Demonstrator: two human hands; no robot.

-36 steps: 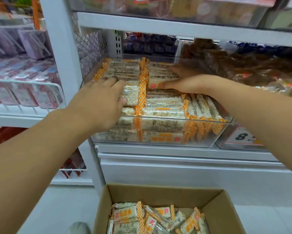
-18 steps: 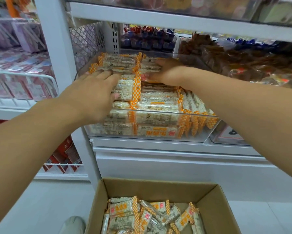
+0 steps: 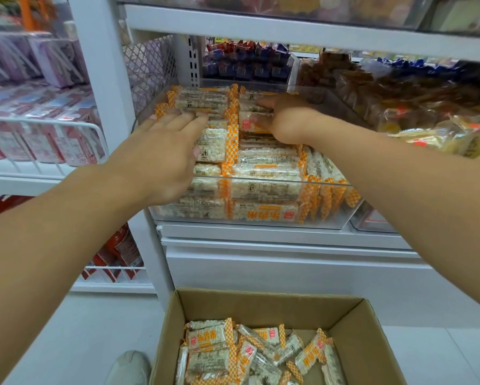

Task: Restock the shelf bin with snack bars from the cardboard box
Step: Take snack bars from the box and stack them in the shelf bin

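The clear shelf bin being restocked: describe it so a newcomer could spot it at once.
Start at the white upright post of the shelving and look just to its right. There a clear shelf bin holds stacked orange-checked puffed-rice snack bars, with both hands on them. The bin beside it holds brown-wrapped snacks instead.

Brown wrapped snacks (image 3: pixel 394 90) fill the neighbouring bin; a shoe (image 3: pixel 129 366) shows below.

Single head-worn wide-angle view, facing forward and down. Close to the clear plastic shelf bin (image 3: pixel 261 220) at centre, within arm's reach; brown cardboard box (image 3: pixel 366 337) at near bottom edge. Frame edges bow, probably lens distortion. No second view to overlap.
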